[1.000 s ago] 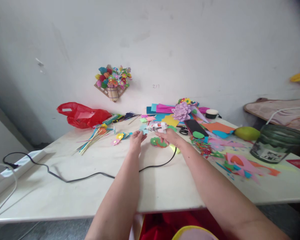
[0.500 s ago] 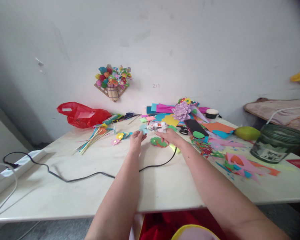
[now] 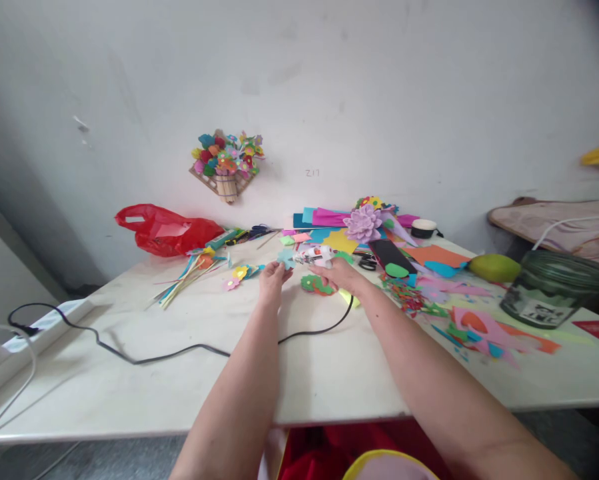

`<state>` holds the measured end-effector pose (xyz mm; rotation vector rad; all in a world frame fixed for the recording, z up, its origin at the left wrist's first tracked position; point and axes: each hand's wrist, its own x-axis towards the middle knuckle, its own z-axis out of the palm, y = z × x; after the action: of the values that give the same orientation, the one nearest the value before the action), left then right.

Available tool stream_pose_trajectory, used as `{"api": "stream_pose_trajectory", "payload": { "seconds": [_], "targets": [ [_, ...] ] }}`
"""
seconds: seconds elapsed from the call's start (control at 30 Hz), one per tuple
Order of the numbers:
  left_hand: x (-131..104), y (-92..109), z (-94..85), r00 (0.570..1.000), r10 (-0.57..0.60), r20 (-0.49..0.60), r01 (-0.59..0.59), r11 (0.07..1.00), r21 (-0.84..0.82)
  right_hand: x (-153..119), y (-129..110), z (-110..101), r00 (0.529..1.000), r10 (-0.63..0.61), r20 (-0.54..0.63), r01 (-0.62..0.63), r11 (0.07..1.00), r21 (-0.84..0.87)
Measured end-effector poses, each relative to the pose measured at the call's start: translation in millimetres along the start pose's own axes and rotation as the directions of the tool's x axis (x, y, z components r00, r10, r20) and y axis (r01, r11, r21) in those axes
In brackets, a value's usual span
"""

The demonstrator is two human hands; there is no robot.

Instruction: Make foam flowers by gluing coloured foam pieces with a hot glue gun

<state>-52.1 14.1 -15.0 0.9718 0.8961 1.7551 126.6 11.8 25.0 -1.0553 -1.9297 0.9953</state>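
Between the fingers of my left hand [image 3: 274,275] is a light-blue foam flower [image 3: 286,257], held up over the table. My right hand [image 3: 338,273] is wrapped round a white glue gun [image 3: 316,255]. The gun's nozzle points left and meets the flower's right side; whether it touches the petals I cannot tell. A black cord [image 3: 309,331] runs from the gun across the table, passing under my left forearm. Green and orange foam flower pieces [image 3: 316,285] lie just below the gun. Left of my left hand are small yellow, pink and blue flowers [image 3: 239,273].
A red plastic bag [image 3: 166,233] and a bundle of thin sticks [image 3: 186,277] lie on the left, near a power strip [image 3: 44,337]. Foam sheets [image 3: 436,255], scissors [image 3: 366,261], a phone [image 3: 390,256], scraps [image 3: 479,323] and a green jar [image 3: 549,287] fill the right.
Almost nothing differs. Both hands keep the flower and the glue gun nose to petal in the same place, while the view has shifted very slightly.
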Motion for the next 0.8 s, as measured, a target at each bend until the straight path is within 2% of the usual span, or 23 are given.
{"api": "stream_pose_trajectory", "payload": {
  "seconds": [0.47,0.63,0.8],
  "targets": [
    [0.3,0.5,0.4,1.0,-0.029,0.007,0.029,1.0,-0.007,0.8,0.7,0.4,0.998,-0.013,-0.062,0.018,0.997,0.08],
    [-1.7,8.0,0.5,0.999,-0.04,-0.009,0.04,0.996,-0.081,4.0,4.0,1.4,0.992,-0.019,-0.121,0.032,0.993,0.11],
    [-2.6,18.5,1.3,0.998,-0.034,-0.057,0.023,0.984,-0.178,6.3,3.7,4.4,0.98,-0.016,-0.199,0.03,0.997,0.066]
  ]
}}
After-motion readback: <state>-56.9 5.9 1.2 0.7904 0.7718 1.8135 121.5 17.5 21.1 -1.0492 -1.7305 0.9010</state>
